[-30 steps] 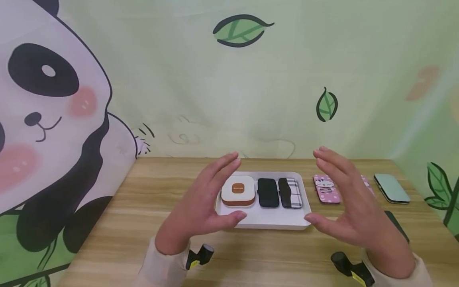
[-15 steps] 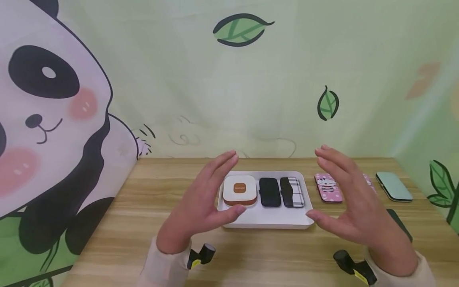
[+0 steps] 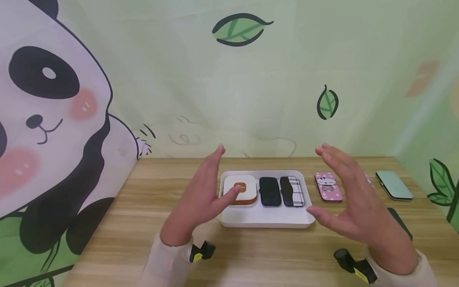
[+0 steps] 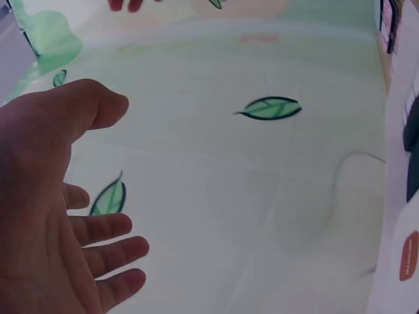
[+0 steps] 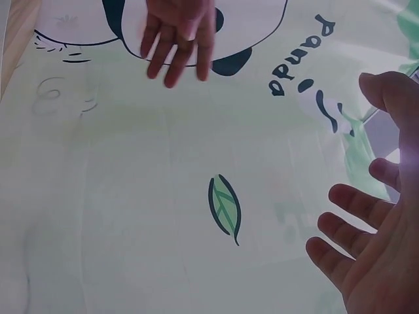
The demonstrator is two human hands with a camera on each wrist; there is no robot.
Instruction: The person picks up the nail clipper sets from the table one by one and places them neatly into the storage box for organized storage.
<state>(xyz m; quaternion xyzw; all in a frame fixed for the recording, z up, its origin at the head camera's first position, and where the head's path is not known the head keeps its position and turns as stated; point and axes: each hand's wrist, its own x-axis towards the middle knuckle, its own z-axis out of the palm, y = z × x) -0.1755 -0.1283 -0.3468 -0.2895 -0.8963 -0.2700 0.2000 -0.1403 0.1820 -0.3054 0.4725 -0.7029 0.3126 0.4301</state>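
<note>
Nothing gripped: left hand and right hand hover spread either side of white tray; I'd close evenly on both rims.

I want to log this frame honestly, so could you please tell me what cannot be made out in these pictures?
- Head view: the right hand hides most of a second pink case and a dark thing on the table.
- Head view: the left hand covers the tray's left edge; the label on the white box is too small to read.
- Wrist views: they face the wall; the left one cuts the tray at its right edge.
</note>
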